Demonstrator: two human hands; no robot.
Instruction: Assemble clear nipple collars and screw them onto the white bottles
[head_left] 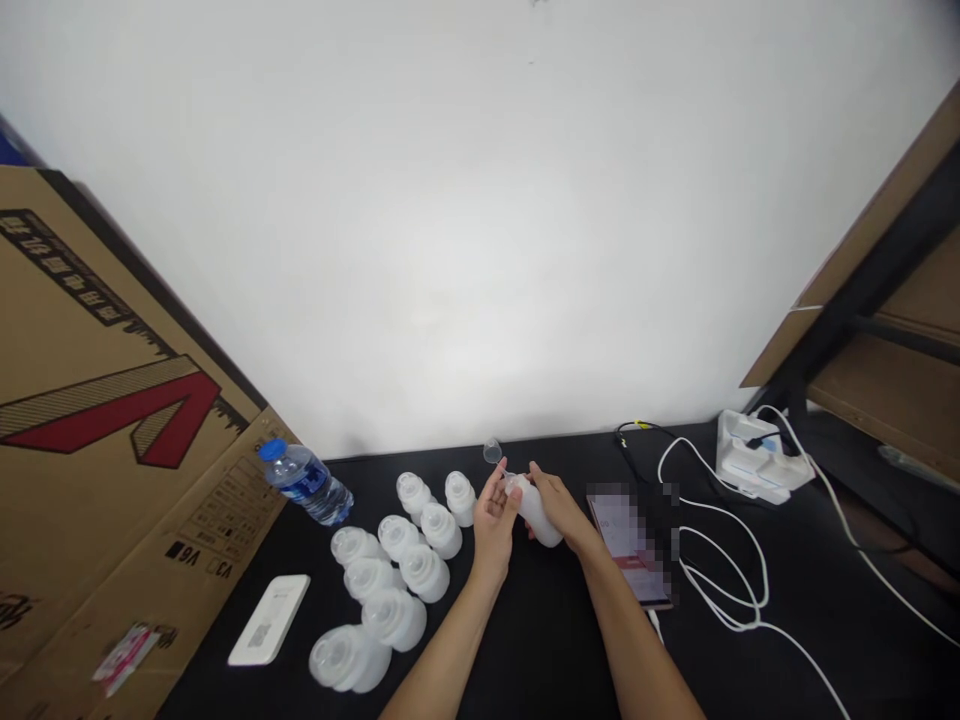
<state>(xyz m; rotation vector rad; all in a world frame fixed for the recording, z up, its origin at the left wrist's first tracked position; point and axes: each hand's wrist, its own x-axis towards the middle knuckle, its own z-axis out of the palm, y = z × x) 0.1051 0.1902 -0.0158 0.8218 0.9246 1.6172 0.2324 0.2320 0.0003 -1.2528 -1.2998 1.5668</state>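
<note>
- while held above the black table [540,640], the translucent white plastic bottle [537,513] lies tilted, neck pointing up-left, base down-right
- right hand [561,508] closed around it
- left hand [495,522] open beside its neck
- frosted white plastic bottles [424,573] stand just left, nothing between

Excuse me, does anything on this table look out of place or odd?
Yes, the blue-capped water bottle lies tipped on its side, its cap end resting on the cardboard sheet.
</note>
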